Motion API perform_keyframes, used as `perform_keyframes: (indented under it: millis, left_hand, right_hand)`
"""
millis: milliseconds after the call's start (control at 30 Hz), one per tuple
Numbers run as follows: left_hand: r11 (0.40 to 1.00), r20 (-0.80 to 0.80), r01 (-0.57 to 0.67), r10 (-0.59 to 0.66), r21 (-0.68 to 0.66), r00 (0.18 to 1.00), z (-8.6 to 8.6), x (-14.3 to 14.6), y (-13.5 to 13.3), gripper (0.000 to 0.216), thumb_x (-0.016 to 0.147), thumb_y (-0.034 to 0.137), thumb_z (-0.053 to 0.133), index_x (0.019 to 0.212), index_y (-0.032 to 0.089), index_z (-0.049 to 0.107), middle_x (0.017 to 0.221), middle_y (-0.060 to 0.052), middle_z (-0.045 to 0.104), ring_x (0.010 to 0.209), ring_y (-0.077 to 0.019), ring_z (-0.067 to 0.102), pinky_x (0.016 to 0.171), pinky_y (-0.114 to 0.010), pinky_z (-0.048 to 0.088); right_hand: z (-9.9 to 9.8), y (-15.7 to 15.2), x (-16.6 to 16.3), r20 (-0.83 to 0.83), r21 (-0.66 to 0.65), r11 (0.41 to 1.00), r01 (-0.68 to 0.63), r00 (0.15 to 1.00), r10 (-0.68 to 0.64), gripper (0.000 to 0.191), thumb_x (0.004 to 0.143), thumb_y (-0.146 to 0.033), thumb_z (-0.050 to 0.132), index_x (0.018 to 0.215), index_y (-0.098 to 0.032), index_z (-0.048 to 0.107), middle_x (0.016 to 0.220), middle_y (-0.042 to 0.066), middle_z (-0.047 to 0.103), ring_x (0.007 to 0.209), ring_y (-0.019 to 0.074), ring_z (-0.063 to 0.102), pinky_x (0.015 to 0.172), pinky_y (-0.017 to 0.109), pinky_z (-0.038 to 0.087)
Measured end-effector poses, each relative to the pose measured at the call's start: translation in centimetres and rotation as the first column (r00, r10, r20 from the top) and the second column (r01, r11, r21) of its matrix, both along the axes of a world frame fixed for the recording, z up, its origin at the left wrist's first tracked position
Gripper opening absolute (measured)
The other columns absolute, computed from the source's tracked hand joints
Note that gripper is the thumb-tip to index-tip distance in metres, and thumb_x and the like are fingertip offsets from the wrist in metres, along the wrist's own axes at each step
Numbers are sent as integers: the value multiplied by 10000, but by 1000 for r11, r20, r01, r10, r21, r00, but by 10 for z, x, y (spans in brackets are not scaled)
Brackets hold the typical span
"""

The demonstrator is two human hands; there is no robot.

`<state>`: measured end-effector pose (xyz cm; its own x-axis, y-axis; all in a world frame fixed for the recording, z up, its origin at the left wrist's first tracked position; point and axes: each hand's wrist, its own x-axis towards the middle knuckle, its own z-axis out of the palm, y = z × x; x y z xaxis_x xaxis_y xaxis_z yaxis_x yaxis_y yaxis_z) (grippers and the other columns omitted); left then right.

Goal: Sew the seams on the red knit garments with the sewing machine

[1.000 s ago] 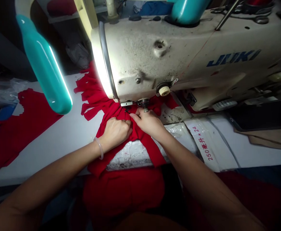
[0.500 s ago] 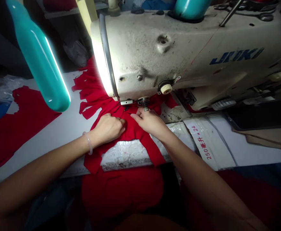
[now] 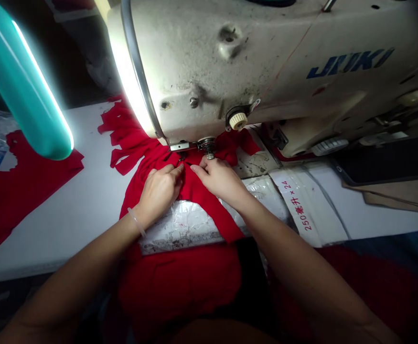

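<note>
Red fabric (image 3: 209, 205) lies bunched under the needle area of a white sewing machine (image 3: 266, 62), with strips fanning out to the left and one hanging over the table's front. My left hand (image 3: 161, 190), wearing a pale bangle (image 3: 137, 222), presses the cloth just in front of the presser foot (image 3: 182, 155), its fingers closed together on it. On the other side of the foot, my right hand (image 3: 221, 179) pinches the fabric between thumb and fingers beneath the spring-loaded tension knob (image 3: 207, 147). Its fingertips are partly hidden by cloth and machine.
Another red fabric piece (image 3: 26, 186) lies on the white table (image 3: 83, 210) at left, below a hanging turquoise lamp (image 3: 26, 91). At right are a dark phone (image 3: 388, 160) on brown card (image 3: 391, 196) and a taped strip with red print (image 3: 298, 210).
My view has moved closer to the machine. The left hand has gone from a fist to fingers pointing forward, nearer the presser foot. My right hand keeps its pinch.
</note>
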<state>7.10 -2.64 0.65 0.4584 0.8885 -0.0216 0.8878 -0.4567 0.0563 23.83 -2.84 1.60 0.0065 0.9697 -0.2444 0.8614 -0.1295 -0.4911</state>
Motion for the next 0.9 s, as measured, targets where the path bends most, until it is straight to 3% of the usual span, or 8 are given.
perform_keyframes:
  millis: [333, 900]
  left_hand:
    - [1000, -138, -1, 2, 13, 990, 0, 2, -9, 470, 980, 213, 424, 1431, 119, 520, 1012, -122, 684, 862, -252, 663, 814, -370, 488]
    - [998, -185, 57, -49, 40, 981, -5, 2, -12, 488, 990, 203, 381, 1454, 81, 469, 954, -134, 669, 846, -257, 676, 804, -367, 485]
  right_hand:
    - [0, -5, -12, 169, 29, 999, -19, 986, 14, 383, 1003, -459, 395, 1221, -207, 585, 1106, 121, 672, 1037, 289, 638, 826, 353, 490]
    - [-1, -1, -20, 165, 39, 999, 1, 986, -7, 401, 1000, -473, 380, 1245, -218, 570, 1100, 118, 655, 1034, 293, 621, 803, 363, 500]
